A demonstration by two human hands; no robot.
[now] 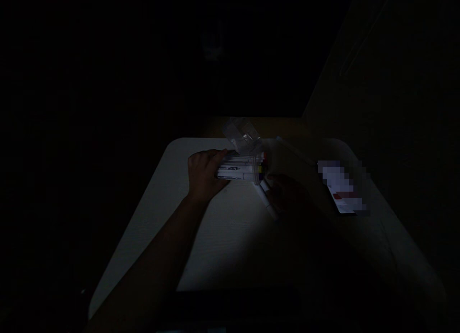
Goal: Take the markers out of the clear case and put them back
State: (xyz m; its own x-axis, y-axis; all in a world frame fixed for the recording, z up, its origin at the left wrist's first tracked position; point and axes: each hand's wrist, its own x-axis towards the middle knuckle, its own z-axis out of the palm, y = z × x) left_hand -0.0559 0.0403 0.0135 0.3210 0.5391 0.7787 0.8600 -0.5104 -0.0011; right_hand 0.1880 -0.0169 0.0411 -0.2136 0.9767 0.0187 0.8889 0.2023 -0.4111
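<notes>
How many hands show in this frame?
2: the left hand grips a bundle of white markers; the right hand, deep in shadow, is at a white marker. None seem hidden.

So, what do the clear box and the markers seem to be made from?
The box looks like thin clear plastic, since light passes through it. The markers look like white plastic, with printed labels; the dim light hides their finish.

Worn on the person's head, the single camera looks forward and down from close above a pale, round-cornered tabletop (219,242). The table's near edge lies low in frame, its far edge mid-frame, with the person's left hand (205,174) just left of centre.
</notes>
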